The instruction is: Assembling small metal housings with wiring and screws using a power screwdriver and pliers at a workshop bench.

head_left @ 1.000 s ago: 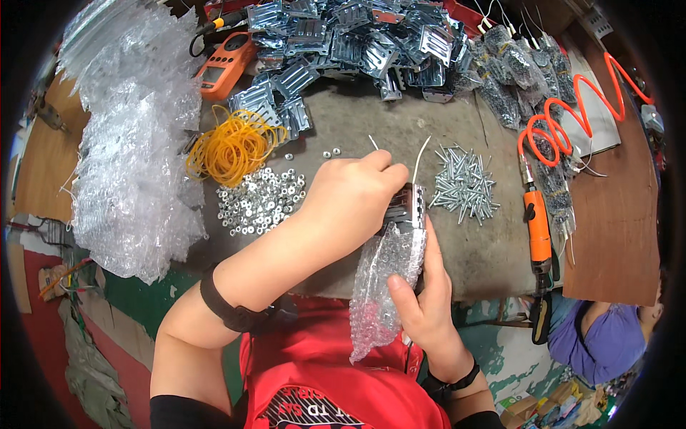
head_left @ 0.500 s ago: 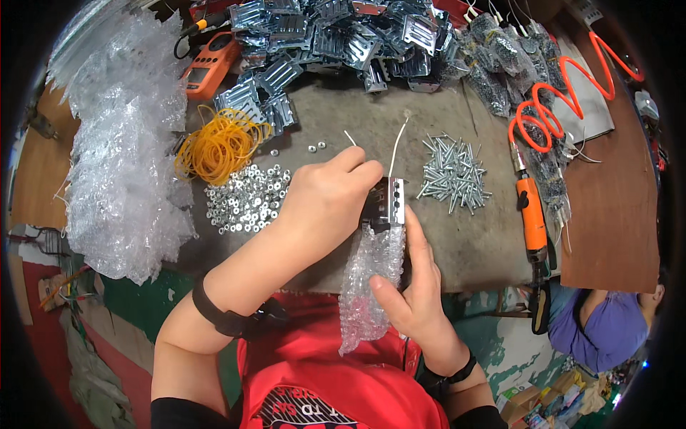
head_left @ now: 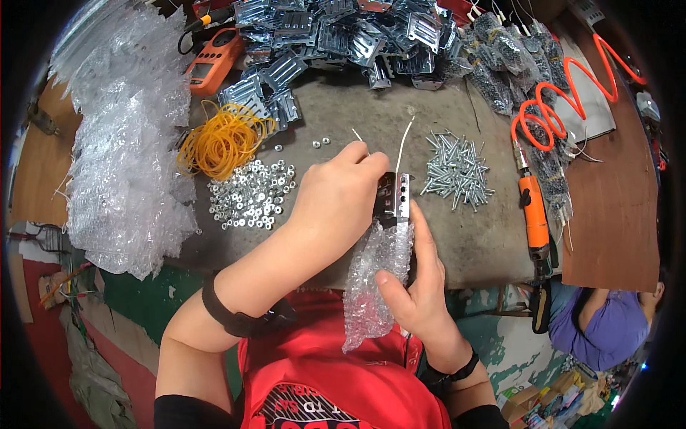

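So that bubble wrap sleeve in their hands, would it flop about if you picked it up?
Probably floppy: the bubble wrap sleeve sags below the right hand. Likely very light, being thin clear film. The metal bracket inside probably stiffens its top end.

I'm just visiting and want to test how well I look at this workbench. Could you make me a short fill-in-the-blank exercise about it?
1. The right hand holds a metal bracket partly slid into a sleeve of ____ wrap.
2. The heap of rubber bands is coloured ____.
3. The pile of screws lies on the person's ____ side of the bracket.
4. The left hand grips the bracket's ____ end.

Missing words: bubble; yellow; right; upper
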The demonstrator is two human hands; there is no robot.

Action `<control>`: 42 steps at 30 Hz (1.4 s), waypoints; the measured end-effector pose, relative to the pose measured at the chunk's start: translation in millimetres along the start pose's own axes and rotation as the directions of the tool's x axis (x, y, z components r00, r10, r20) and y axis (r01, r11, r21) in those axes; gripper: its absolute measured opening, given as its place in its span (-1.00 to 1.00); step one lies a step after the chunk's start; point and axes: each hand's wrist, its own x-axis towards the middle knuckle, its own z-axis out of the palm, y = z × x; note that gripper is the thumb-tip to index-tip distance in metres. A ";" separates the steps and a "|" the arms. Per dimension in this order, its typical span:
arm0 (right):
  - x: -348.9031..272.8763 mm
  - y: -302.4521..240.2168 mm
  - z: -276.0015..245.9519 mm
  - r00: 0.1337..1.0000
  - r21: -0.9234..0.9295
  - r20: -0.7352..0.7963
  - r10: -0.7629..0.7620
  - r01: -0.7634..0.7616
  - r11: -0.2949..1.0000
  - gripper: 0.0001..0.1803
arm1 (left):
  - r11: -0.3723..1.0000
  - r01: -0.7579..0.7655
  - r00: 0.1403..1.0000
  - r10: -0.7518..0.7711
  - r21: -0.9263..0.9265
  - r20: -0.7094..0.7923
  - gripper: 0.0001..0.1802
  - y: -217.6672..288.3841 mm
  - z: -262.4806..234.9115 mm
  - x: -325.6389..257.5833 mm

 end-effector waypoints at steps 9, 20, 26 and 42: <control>3.1 3.3 0.3 0.990 -0.159 0.000 -0.142 0.141 0.977 -0.08 | 0.915 0.182 0.982 -0.152 -0.360 0.112 -0.48 31.8 -13.9 -50.7; -6.9 -2.6 9.7 0.992 -0.154 0.000 -0.123 0.122 0.981 -0.07 | 0.918 0.088 0.996 -0.070 -0.387 0.059 -0.45 25.9 -15.3 -58.6; -6.9 -4.9 10.7 0.992 -0.163 -0.005 -0.127 0.124 0.979 -0.10 | 0.921 0.062 0.998 -0.046 -0.384 0.050 -0.51 14.5 -18.8 -58.2; -11.5 -2.1 13.1 0.994 -0.142 0.017 -0.111 0.112 0.984 -0.02 | 0.997 -0.063 0.997 0.061 -0.036 -0.040 -0.76 -7.7 -10.6 -8.4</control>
